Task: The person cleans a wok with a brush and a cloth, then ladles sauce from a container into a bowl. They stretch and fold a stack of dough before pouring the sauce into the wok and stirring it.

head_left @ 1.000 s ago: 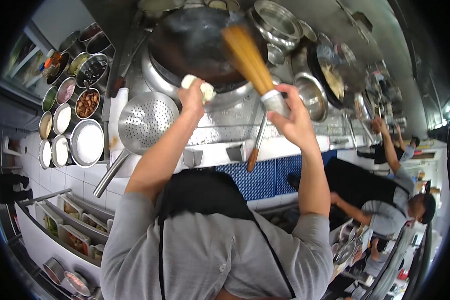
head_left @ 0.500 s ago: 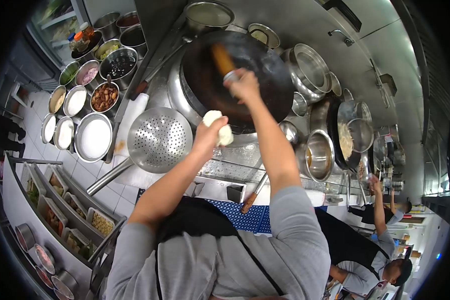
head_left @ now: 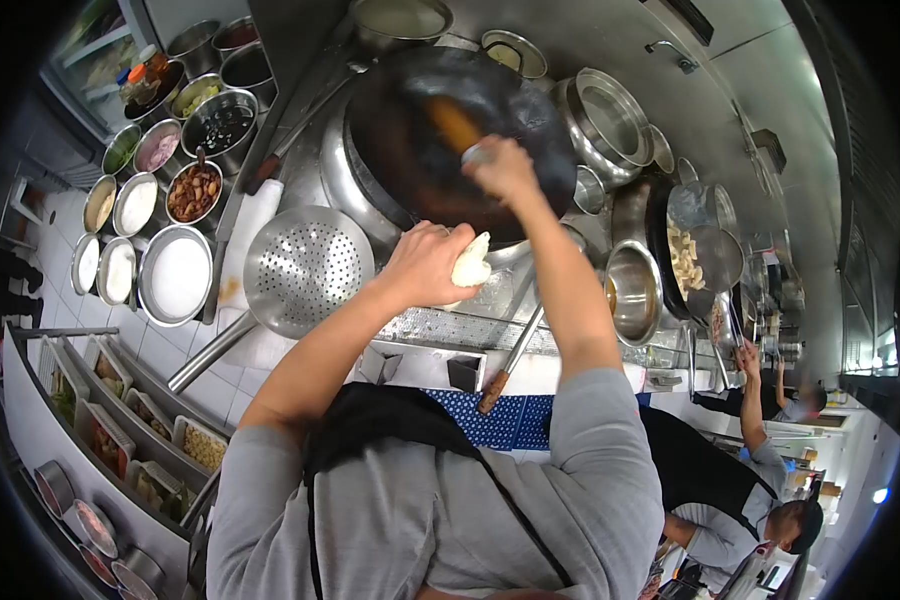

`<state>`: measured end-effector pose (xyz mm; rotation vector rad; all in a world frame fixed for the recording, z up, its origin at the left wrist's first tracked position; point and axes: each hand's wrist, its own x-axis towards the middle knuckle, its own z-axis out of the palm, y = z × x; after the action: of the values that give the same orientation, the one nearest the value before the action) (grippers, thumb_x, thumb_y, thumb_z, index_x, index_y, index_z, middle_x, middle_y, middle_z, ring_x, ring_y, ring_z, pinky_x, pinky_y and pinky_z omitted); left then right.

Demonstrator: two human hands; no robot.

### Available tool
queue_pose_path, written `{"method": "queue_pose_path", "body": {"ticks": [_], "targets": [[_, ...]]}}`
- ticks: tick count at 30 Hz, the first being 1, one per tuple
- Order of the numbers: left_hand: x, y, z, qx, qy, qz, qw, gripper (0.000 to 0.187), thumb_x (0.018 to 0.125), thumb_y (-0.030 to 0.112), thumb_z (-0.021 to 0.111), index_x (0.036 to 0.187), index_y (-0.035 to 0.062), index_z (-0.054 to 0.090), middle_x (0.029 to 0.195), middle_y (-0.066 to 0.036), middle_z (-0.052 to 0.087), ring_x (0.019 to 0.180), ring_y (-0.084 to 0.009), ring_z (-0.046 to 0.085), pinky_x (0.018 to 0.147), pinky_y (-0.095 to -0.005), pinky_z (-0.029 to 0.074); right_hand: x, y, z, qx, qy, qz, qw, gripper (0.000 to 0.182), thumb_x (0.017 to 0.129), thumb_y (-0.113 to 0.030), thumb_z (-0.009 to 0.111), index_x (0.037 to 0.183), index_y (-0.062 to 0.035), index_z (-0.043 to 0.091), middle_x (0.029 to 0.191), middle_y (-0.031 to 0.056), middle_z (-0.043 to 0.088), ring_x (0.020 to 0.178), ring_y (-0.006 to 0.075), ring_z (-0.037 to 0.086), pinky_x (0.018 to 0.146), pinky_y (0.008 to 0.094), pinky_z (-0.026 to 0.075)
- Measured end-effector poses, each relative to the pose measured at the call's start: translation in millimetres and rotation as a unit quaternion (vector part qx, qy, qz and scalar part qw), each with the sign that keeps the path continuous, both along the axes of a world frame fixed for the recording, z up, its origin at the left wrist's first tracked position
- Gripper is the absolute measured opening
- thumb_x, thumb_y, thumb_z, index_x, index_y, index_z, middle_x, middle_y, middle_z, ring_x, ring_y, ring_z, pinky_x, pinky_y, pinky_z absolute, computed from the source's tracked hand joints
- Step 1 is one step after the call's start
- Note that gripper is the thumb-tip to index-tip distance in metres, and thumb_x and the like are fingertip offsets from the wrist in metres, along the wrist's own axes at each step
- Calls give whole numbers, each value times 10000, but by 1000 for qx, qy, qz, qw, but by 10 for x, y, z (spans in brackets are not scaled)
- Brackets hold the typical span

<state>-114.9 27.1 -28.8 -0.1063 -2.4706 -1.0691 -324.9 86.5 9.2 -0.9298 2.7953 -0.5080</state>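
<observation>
Since a second ago, your right hand (head_left: 507,168) has carried the bamboo brush (head_left: 454,123) from beyond the near right rim of the wok (head_left: 400,110) in over its bowl; your left hand (head_left: 428,265) has turned, its back now facing up. The brush slants into the middle of the wok, bristles away from you, blurred; whether they touch the metal you cannot tell.

Around the wok, steel basins (head_left: 610,120) sit at its far right and a pot (head_left: 400,20) at its far left. A perforated strainer (head_left: 305,265) lies off its near left, handle pointing toward you. A wooden-handled ladle (head_left: 515,355) lies under your right forearm, across the stovetop's (head_left: 305,185) near edge. Further right stand a steel bowl (head_left: 630,290) and a second wok with pale food pieces (head_left: 685,260).

Your right fingers are wrapped round the brush's handle, motion-blurred. Your left fingers are closed on a bunched white cloth (head_left: 472,262), just beside the wok's near rim.

A wet strip of steel lies bare between that rim and the stovetop's near edge. Inside the wok, there is room on both sides of the brush. A co-worker (head_left: 710,470) stands well apart at your right.
</observation>
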Motion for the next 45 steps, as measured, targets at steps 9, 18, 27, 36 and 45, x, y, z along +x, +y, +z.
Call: {"method": "queue_pose_path", "body": {"ticks": [9, 18, 27, 36, 45], "targets": [[-2, -88, -108, -25, -37, 0, 999, 465, 684, 347, 789, 925, 23, 558, 787, -187, 670, 788, -381, 655, 831, -452, 481, -709, 560, 515, 47, 231, -175, 956, 454, 798, -292, 735, 1183, -72, 634, 1085, 194, 709, 1001, 360, 689, 857, 461, 554], [20, -82, -56, -38, -34, -29, 998, 459, 646, 349, 779, 949, 54, 601, 835, -175, 672, 861, -352, 655, 863, -445, 462, 621, 638, 372, 52, -76, 134, 987, 509, 719, -291, 799, 1192, -127, 704, 1168, 173, 698, 1133, 348, 644, 1024, 379, 473], [156, -118, -100, -101, -49, -73, 991, 513, 590, 380, 812, 980, 67, 698, 1046, -154, 627, 1064, -318, 560, 985, -423, 383, -439, 596, 146, 79, 197, -93, 973, 390, 819, -324, 706, 1112, -71, 659, 1024, 214, 710, 978, 376, 694, 859, 458, 562], [159, -85, -59, -106, -40, -63, 992, 506, 585, 376, 789, 961, 49, 696, 977, -152, 641, 1011, -317, 574, 984, -419, 388, -88, 1288, 1043, 305, 119, 46, 944, 415, 797, -287, 730, 1199, -193, 684, 1091, 122, 724, 1061, 315, 679, 934, 423, 529], [112, -39, 19, -139, -68, -53, 987, 488, 593, 350, 795, 960, 48, 686, 964, -163, 638, 1000, -330, 577, 967, -430, 399, 410, 537, 141, 120, 21, 85, 989, 525, 707, -339, 798, 1181, -146, 683, 1132, 209, 693, 1094, 372, 658, 980, 432, 516]]}}
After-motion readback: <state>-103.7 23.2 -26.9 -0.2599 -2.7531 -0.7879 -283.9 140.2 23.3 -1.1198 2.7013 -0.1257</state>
